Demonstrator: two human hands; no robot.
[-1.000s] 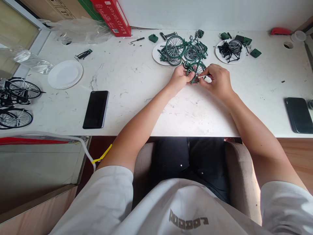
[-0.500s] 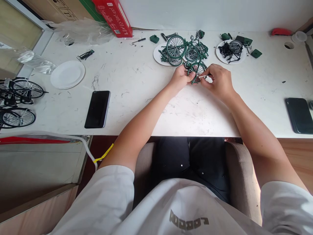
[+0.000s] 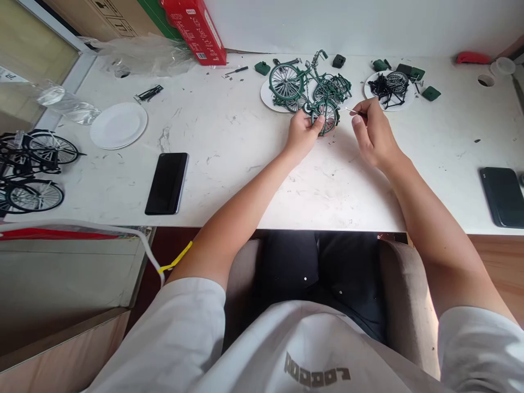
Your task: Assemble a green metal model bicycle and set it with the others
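Observation:
My left hand (image 3: 303,132) grips a green model bicycle (image 3: 316,71) by its near wheel, thumb pressed on the spokes. The bicycle's frame and other wheel reach away over the white plates. To the right of that wheel and apart from it, my right hand (image 3: 375,131) is closed on a small screwdriver (image 3: 352,111). Its thin metal shaft points left toward the bicycle, and its handle is mostly hidden by the fingers. Behind the bicycle, a white plate (image 3: 267,98) holds green bicycle parts (image 3: 332,86).
A plate (image 3: 368,97) of black parts stands at the back right, green pieces (image 3: 431,93) beside it. Phones (image 3: 167,183) (image 3: 502,196) lie at both sides. Stacked plates (image 3: 118,125) and black model bicycles (image 3: 36,169) are leftward. Another screwdriver (image 3: 236,70) lies near a red box (image 3: 198,33).
My right hand has drawn the screwdriver back from the wheel, to the right. The held bicycle has turned, so its handlebar now rises at the back. The view has shifted slightly.

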